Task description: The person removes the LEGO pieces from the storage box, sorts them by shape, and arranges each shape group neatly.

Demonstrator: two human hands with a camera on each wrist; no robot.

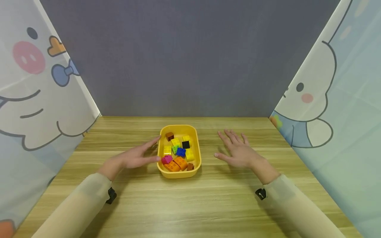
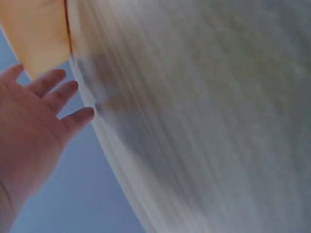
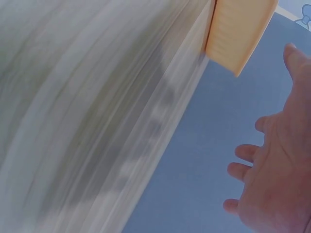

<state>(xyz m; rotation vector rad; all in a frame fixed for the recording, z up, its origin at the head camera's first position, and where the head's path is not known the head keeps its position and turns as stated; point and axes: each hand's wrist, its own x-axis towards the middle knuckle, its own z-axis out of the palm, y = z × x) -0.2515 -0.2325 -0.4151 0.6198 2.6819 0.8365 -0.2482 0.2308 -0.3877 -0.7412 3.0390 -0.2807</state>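
Note:
A yellow plastic bin point(image 1: 179, 176) stands on the wood-grain table in the head view. Inside it lie several toy building blocks, among them a blue block point(image 1: 181, 152), a black block point(image 1: 186, 144), a pink block point(image 1: 167, 159) and an orange block point(image 1: 180, 163). My left hand point(image 1: 135, 157) is at the bin's left side, fingers straight, thumb and fingertips right at the rim. To the right of the bin, my right hand point(image 1: 238, 150) hovers over the table with fingers spread and nothing in it. Both wrist views show the palms and the bin's outer wall point(image 3: 238, 36).
The wooden table point(image 1: 184, 208) reaches back to a dark grey wall panel point(image 1: 184, 59). Cartoon-printed curtains point(image 1: 44, 109) flank it on the left and right. Small black devices point(image 1: 111, 195) are strapped under the wrists.

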